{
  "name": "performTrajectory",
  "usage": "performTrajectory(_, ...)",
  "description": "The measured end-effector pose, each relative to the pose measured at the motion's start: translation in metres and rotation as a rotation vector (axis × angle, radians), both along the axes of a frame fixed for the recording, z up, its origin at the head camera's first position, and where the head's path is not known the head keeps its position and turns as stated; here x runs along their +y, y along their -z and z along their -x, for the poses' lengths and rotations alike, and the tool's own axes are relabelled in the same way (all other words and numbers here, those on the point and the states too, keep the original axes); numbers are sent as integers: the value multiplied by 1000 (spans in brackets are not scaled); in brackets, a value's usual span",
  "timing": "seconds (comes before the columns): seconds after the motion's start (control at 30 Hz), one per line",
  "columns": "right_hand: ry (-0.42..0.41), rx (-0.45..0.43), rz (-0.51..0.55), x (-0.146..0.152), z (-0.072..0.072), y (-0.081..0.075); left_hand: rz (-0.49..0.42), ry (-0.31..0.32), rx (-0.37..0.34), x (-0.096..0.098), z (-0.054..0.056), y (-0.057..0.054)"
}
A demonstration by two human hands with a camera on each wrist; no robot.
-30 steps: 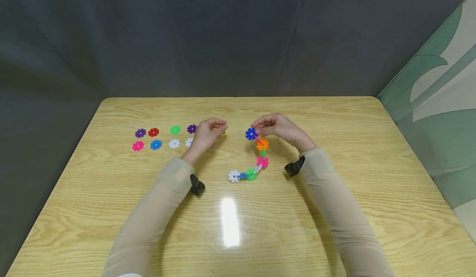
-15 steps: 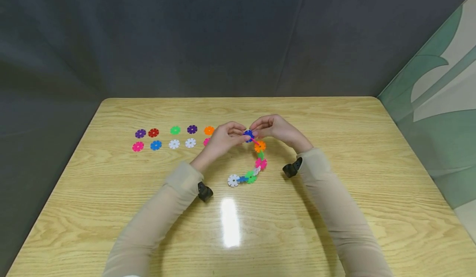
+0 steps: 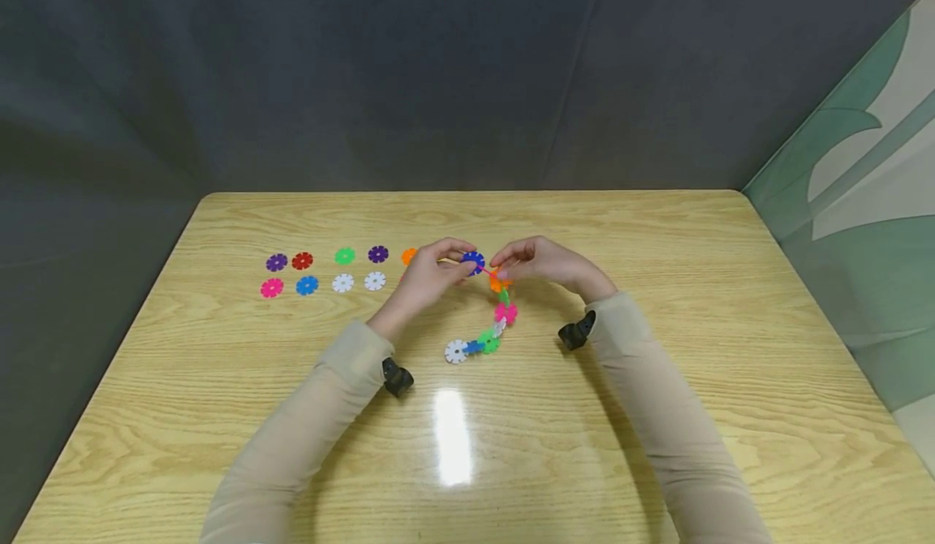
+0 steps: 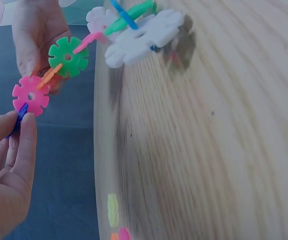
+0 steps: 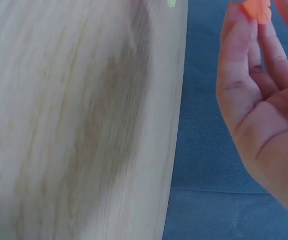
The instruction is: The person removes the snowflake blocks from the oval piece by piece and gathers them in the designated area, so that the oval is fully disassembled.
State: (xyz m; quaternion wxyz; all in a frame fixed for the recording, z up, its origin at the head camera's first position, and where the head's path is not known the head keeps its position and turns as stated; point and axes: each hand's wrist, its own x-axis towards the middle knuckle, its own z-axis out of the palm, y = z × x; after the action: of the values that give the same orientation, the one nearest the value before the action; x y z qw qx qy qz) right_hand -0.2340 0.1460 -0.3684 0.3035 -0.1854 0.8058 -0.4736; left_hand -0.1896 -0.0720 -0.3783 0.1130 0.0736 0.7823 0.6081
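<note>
A chain of slotted plastic snowflake discs hangs between and below my hands, curving down to a white disc (image 3: 456, 351) at its near end. My left hand (image 3: 427, 276) pinches the dark blue disc (image 3: 475, 261) at the far end between thumb and fingers. Slotted into that one is a pink disc (image 4: 30, 96), seen flat in the left wrist view. My right hand (image 3: 551, 264) pinches the orange disc (image 5: 258, 10) one place further along. Below it come a green disc (image 4: 69, 56), another pink disc (image 3: 506, 313) and several more.
Loose discs lie in two rows on the wooden table (image 3: 183, 414) at the left, among them a red disc (image 3: 303, 261) and a light blue disc (image 3: 307, 285). My left hand partly covers the rows' right end. A dark curtain (image 3: 467, 73) stands behind the table.
My left hand has come right from the loose discs and taken the dark blue disc. The right hand's grip has moved from beside that disc to the orange one. The chain's upper end has shifted left.
</note>
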Motion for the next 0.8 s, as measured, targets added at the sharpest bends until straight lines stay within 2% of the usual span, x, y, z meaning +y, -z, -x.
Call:
performTrajectory(0.13,-4,-11,-25,-2,-1,2,-16,4,-20,-2,0,0)
performTrajectory(0.47,38,8,12,0,1,1,-29,14,-50,-1,-1,1)
performTrajectory(0.8,55,8,34,0,1,-2,28,-24,-7,-2,-2,0)
